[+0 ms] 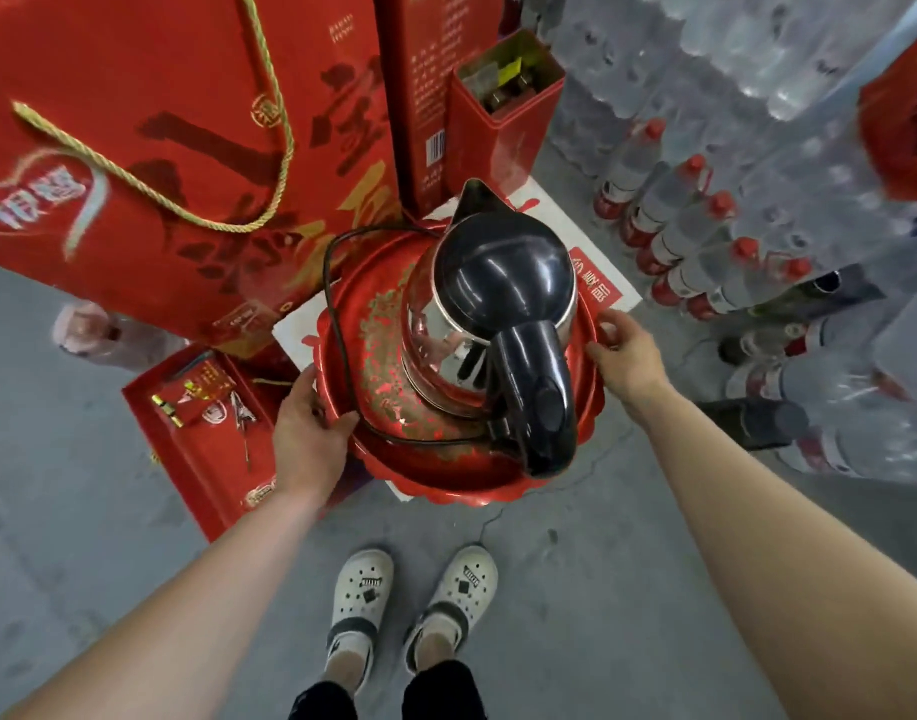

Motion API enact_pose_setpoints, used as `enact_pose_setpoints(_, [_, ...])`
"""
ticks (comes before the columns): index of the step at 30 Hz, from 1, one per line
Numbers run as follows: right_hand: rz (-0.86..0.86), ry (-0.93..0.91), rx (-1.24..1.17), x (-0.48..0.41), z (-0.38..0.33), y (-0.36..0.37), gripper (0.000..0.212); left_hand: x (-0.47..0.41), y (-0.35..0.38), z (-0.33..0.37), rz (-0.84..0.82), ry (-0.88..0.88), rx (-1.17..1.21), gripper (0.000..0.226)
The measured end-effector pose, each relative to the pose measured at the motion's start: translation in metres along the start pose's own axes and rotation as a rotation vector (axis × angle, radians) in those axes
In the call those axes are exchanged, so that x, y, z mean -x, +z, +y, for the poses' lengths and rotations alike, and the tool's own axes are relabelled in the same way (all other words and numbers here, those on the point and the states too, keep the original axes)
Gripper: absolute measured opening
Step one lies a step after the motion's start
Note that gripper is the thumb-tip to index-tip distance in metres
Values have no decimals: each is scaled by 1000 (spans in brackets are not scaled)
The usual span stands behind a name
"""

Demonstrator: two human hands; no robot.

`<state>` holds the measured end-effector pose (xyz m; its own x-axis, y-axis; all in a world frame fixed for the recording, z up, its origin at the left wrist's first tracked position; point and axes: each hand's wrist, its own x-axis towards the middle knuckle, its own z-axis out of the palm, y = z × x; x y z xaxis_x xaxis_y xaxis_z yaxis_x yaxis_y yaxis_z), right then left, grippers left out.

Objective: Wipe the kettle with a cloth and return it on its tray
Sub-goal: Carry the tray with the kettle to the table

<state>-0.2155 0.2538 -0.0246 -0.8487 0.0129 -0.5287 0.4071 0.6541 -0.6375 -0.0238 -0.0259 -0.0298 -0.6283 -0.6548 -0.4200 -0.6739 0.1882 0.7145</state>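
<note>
Gripping the tray [435,485] at both sides: our left hand [310,423] has its thumb over the near-left rim, and our right hand [627,350] curls its fingers on the right rim (hands well apart). The kettle [498,304] stands upright on the tray between them, right of centre. It has a shiny steel body reflecting red, a glossy black lid, a black handle toward us and its spout pointing away. Black cord [336,324] loops over the tray's left half. The tray is red with a worn gold pattern and a scalloped edge. Red gift bags [160,148] stand behind, red-capped bottles [695,236] to the right.
</note>
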Motion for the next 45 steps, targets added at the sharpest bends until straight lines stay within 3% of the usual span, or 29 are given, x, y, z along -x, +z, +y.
enact_pose_setpoints(8, [10,141,-256,89,21,-18,40,20,-39,18,-148,87,62,75])
enact_pose_setpoints(10, [56,139,-313,121,23,-31,38,28,-51,30,-189,165,26,81])
enact_pose_setpoints(13, [116,137,-388,179,24,-56,36,49,-72,55,-248,235,-43,69])
enact_pose_setpoints(17, [233,158,-448,263,33,-85,35,94,-92,92,-310,317,-204,71])
enact_pose_setpoints(24, [451,245,-559,397,91,-115,36,176,-98,136,-573,429,-298,71])
enact_pose_setpoints(33, [693,371,-698,524,207,-186,36,316,-3,182,-781,676,-466,73])
enact_pose_setpoints(45, [1017,533,-799,672,429,-345,32,595,228,216,-1073,815,-497,72])
